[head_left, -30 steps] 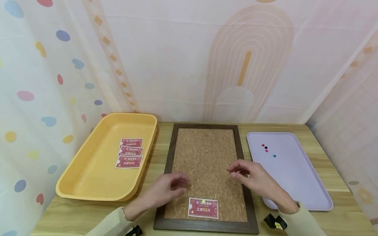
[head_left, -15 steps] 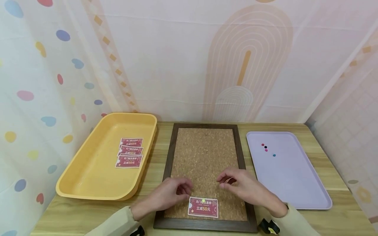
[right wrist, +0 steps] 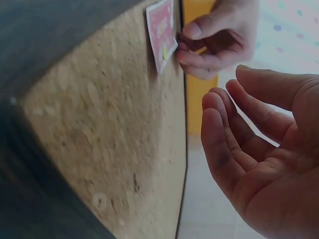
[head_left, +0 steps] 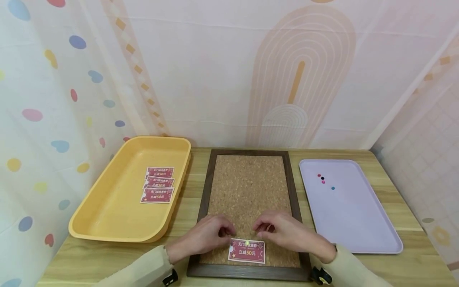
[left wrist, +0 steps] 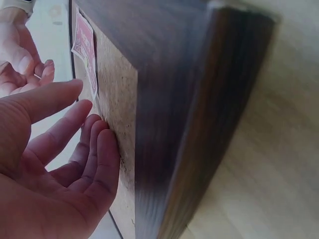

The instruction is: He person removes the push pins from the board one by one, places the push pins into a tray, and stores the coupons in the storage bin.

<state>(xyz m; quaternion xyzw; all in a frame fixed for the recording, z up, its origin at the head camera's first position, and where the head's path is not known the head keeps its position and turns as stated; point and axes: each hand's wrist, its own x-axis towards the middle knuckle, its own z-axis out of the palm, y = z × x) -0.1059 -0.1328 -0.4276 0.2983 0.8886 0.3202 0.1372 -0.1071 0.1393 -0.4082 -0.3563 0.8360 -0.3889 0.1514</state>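
A red coupon (head_left: 246,255) lies at the near end of the cork board (head_left: 251,183), with a small yellow pushpin (head_left: 247,242) at its top edge. My left hand (head_left: 208,235) is by the coupon's upper left corner, its fingers loosely bent. In the left wrist view its fingertips (left wrist: 107,137) are right at the cork, and thumb and index finger stand apart with nothing between them. Over the board, at the upper right corner, is my right hand (head_left: 287,233). The right wrist view shows its relaxed fingers (right wrist: 217,132) apart from the thumb, holding nothing.
Left of the board stands a deep yellow tray (head_left: 107,215) with several overlapping red coupons (head_left: 157,195). To the right, a lavender tray (head_left: 358,219) bears several small pins, among them a blue pin (head_left: 333,188). A printed curtain (head_left: 215,71) hangs behind the wooden table (head_left: 398,191).
My right hand has moved left and toward me, to the coupon's upper right corner. My left hand has shifted slightly right. The coupon and pin stay in place.
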